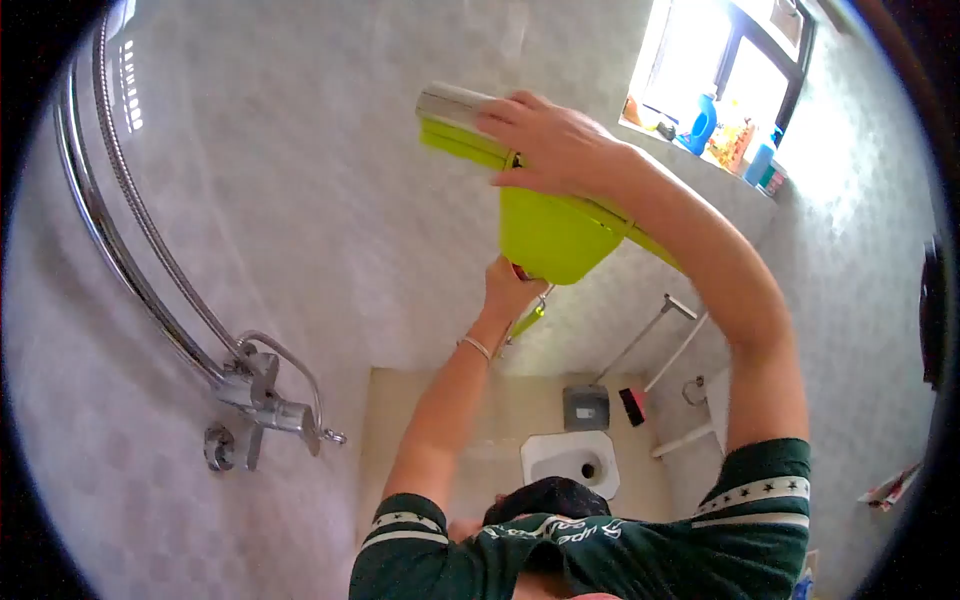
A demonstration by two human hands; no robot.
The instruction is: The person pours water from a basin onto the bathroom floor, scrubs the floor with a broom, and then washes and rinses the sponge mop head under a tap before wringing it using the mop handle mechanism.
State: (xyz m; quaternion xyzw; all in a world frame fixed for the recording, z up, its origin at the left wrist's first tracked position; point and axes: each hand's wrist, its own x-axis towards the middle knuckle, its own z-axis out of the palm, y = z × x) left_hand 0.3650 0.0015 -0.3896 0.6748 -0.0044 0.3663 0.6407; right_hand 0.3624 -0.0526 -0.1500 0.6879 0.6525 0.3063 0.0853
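A lime-green sponge mop (pixel 560 237) is held up in front of the grey wall, its long head slanting from upper left to lower right. A pale, sponge-like strip runs along the head's upper side. My right hand (pixel 560 145) lies over the head from above, fingers wrapped across the strip and thumb on the green side. Below the green body, my left hand (pixel 513 287) is closed at the top of the handle, beside a small red part. A green lever on a metal rod shows just under it. Part of the head is hidden behind my right forearm.
A chrome shower mixer (pixel 265 400) with hose and rail is on the left wall. Bottles, including a blue bottle (pixel 702 125), line the window sill. Below are a squat toilet (pixel 570 460), a grey dustpan (pixel 586 408) and a red-and-black brush (pixel 632 406).
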